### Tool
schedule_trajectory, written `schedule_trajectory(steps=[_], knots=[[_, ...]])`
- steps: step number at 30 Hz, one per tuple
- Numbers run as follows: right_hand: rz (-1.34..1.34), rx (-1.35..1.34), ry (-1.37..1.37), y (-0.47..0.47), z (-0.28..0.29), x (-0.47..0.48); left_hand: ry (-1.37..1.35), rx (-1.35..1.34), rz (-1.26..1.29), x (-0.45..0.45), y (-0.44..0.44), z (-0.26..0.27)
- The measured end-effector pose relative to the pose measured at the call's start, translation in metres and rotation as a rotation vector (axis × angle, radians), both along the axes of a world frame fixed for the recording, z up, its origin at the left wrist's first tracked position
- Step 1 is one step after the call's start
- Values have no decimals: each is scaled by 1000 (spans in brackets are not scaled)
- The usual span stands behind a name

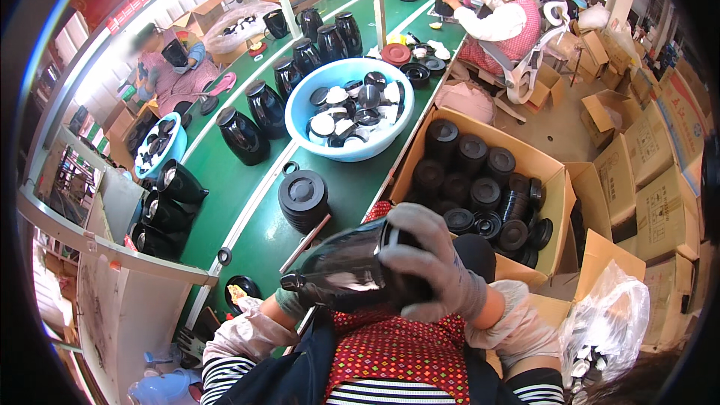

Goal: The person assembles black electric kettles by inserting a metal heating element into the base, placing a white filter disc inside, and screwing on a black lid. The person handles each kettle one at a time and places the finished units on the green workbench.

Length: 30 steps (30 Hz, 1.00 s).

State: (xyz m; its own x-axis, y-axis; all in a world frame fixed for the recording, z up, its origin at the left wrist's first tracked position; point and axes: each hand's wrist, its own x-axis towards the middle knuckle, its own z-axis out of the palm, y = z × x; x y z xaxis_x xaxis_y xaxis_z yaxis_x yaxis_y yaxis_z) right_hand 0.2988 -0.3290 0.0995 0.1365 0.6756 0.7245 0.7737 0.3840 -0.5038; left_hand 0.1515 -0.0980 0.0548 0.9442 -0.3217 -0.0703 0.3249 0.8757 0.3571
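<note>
A glossy black vacuum jug body lies tilted on its side above my lap, its wider end towards the right. My right hand, in a grey work glove, grips that end, where a black round part shows between the fingers. At the narrower left end is my left hand, gloved and mostly hidden behind the jug, which it holds. Beyond the jug, a stack of black round plastic parts stands on the green bench. A blue plastic basin farther on holds black and white lids.
Black jugs stand along the green workbench. To the right, a cardboard box holds black round parts, near a clear plastic bag. One co-worker sits at the far right side, another across the bench.
</note>
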Motion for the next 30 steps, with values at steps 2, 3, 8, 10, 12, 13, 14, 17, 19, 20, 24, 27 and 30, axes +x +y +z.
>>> schedule_trajectory(steps=[2, 3, 8, 10, 12, 13, 14, 17, 19, 20, 24, 27, 30], knots=[[-68, 99, 181, 6, -24, -4, 68, 515, 237, -15, 43, -72], [-100, 153, 359, 12, -39, -11, -5, 755, 351, -17, 55, -80], [103, 304, 1330, 24, -107, -34, 142, 1135, 573, -5, 55, -12], [60, 341, 1291, 24, -133, -36, -372, 2054, 555, 7, 63, 11], [-77, 171, 1229, 17, -131, -30, -271, 2249, 374, 18, 65, 32], [-103, 152, 1191, 18, -126, -28, -265, 2379, 307, 29, 49, 59], [-122, 130, 1158, 19, -122, -27, -254, 2438, 272, 35, 42, 64], [-201, -133, 403, 19, -64, -23, -171, 2668, -167, 53, 19, 62], [-114, -308, 71, 23, -37, -18, -292, 2573, -65, 52, 14, 65], [-114, -355, 23, 23, -27, -14, -393, 2443, 120, 44, 24, 63], [-106, -420, 30, 12, -24, 2, -541, 2045, 122, 28, 47, 101], [-94, -475, -7, 11, -24, 7, -890, 2113, 55, 18, 50, 89], [-142, -591, -99, 14, -17, -1, -966, 2268, -60, 22, 39, 67]])
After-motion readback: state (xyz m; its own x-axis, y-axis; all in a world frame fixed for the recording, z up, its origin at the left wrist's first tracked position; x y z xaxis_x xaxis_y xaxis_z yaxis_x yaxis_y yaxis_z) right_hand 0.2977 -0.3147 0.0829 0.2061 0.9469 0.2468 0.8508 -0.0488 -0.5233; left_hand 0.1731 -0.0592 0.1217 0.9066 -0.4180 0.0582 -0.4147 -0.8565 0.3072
